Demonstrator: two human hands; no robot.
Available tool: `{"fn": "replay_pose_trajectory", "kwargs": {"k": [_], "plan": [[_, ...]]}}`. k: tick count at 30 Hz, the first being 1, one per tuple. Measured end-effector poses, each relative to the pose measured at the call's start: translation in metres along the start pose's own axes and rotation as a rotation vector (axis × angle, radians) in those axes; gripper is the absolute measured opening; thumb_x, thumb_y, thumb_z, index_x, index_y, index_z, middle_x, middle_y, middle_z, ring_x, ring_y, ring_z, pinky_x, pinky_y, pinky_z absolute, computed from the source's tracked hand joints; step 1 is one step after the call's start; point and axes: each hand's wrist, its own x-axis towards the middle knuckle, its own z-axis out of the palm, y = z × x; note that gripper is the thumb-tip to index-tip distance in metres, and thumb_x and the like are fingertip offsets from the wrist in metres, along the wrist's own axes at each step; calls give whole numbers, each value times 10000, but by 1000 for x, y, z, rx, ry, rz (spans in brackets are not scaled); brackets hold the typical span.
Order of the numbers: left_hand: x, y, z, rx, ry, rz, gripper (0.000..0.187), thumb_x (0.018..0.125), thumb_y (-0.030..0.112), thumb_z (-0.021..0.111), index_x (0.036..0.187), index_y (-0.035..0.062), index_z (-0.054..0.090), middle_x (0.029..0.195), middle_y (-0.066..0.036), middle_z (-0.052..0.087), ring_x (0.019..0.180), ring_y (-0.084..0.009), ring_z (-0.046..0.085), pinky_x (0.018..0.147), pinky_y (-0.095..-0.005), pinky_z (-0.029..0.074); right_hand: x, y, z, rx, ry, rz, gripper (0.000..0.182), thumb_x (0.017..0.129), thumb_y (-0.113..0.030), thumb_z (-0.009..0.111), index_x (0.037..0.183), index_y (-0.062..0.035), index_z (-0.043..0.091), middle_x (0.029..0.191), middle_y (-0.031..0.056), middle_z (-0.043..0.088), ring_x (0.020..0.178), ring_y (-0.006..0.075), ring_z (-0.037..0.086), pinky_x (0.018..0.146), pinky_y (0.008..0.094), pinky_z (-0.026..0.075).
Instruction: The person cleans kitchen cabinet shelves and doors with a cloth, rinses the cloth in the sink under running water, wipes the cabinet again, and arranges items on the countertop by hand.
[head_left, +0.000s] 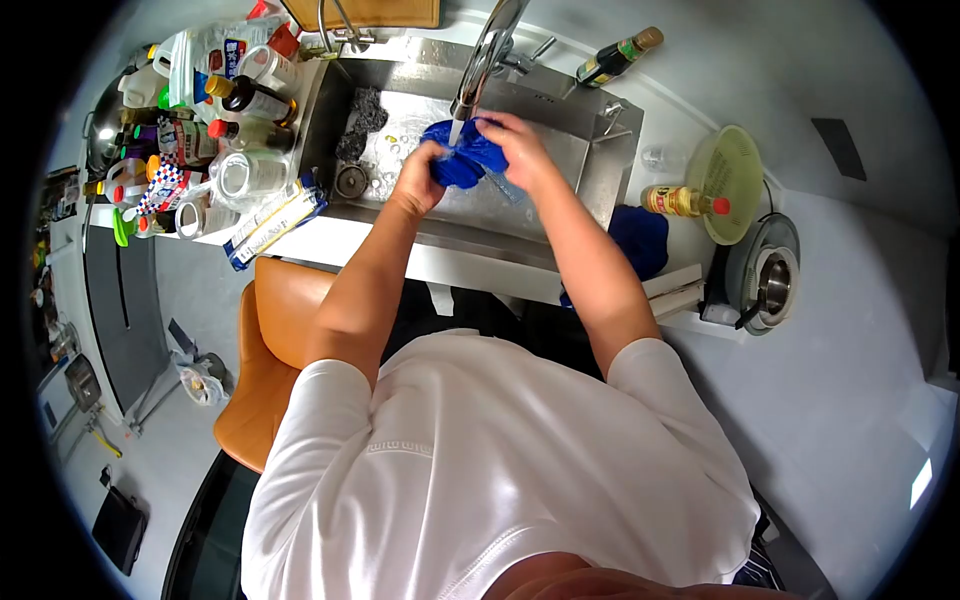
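A wet blue cloth (458,168) is bunched between my two hands, under the chrome faucet (483,62). Water runs from the spout onto it. My left hand (419,180) grips the cloth's left side with the fingers closed. On the other side, my right hand (515,150) holds the cloth near its upper right edge, fingers curled round it. Both hands are above the stainless steel sink (570,155). A dark mesh-like clump (366,112) lies in the sink's left part, near the round drain (351,181).
Many bottles, jars and packets crowd the counter on the left, among them a clear jar (240,176). A dark bottle (620,57) stands behind the sink. To the right are another blue cloth (640,240), an oil bottle (680,201) and a green basket (728,180). An orange chair (285,310) stands below.
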Motion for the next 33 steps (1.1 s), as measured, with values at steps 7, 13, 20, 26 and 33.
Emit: {"fn": "replay_pose_trajectory", "kwargs": {"k": [7,13,20,26,33], "plan": [[3,9,20,-245,143,35,261,861,186,562,1054,51,674,1012,-122,727,931,-325,704,940,-454,568,-10,59,20,-12,340,201,503,1009,-524,632,1312,-123,612,1259,46,689,1015,229,659,926,511,503],[-5,-8,25,315,260,99,686,1083,640,348,1316,54,619,1264,-115,687,1179,-250,617,1087,-410,437,-9,50,22,29,-60,173,463,1015,-489,659,1326,-151,597,1206,17,689,1027,175,663,853,377,520],[-34,41,26,1042,-53,-129,556,1017,284,627,1486,17,495,1421,-159,611,1300,-323,547,1060,-411,463,-3,21,-23,-69,-154,420,218,942,-235,769,1063,-82,671,882,54,673,619,105,554,440,225,321],[-56,47,44,2023,-401,742,1038,731,60,876,1612,170,337,1620,-265,307,1396,-473,455,1135,-462,459,-7,16,-31,114,-400,656,275,936,-162,756,1156,-62,623,1036,119,689,653,119,565,432,198,330],[-32,36,51,2041,-700,946,521,884,120,651,1401,114,582,994,-152,646,964,-369,679,835,-453,562,-23,1,-15,-242,-568,695,144,888,-111,762,898,-2,670,816,67,639,583,102,526,423,234,318]]}}
